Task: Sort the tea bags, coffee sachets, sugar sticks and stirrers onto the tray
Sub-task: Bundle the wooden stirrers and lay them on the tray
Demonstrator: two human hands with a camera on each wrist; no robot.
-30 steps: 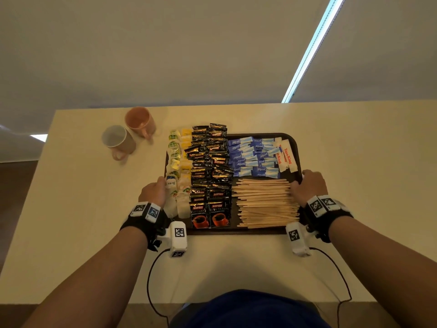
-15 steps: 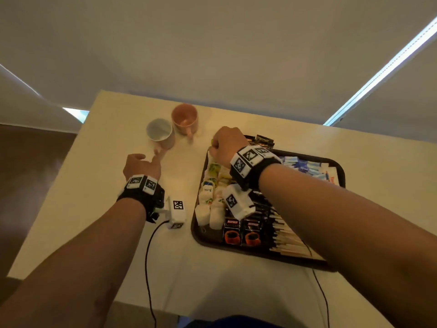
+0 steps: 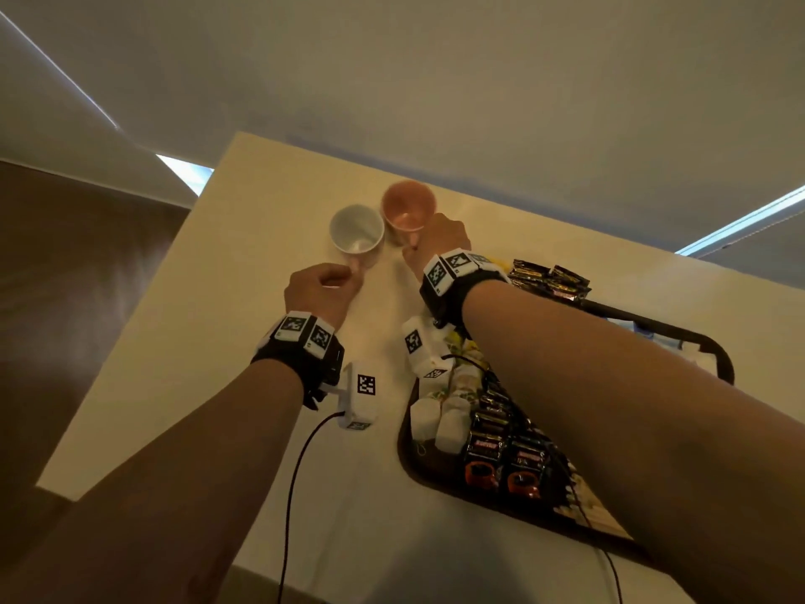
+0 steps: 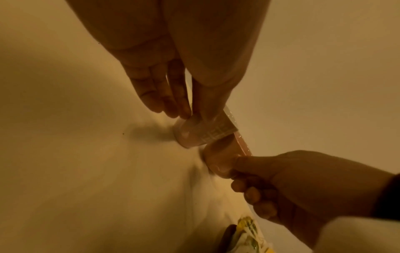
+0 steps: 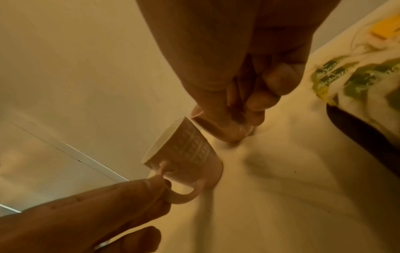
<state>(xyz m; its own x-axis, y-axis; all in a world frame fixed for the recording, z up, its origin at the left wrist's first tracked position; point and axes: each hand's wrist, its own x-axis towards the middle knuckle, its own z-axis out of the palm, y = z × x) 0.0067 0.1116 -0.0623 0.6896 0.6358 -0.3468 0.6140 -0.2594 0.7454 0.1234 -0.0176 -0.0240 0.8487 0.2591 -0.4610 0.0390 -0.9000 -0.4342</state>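
The dark tray (image 3: 407,446) lies at the right with tea bags (image 3: 440,422), coffee sachets (image 3: 501,446) and a strip of wooden stirrers (image 3: 603,518) on it. My right arm hides the sugar sticks. Both hands are off the tray, at two cups to its far left. My left hand (image 3: 324,285) pinches the handle of the white cup (image 3: 357,231), as the right wrist view shows at the white cup (image 5: 186,154). My right hand (image 3: 440,239) reaches across the tray corner and grips the orange cup (image 3: 407,207) at its handle side, fingers curled, seen also on the orange cup (image 4: 218,159).
The cream table (image 3: 218,342) ends close behind and left of the cups. A few coffee sachets (image 3: 549,279) stick out past the tray's far rim. Wrist camera cables trail to the near table edge.
Both hands have left the tray's sides and moved far left to the cups. The left took the white cup's handle, and the right crossed over the tea bags to the orange cup.
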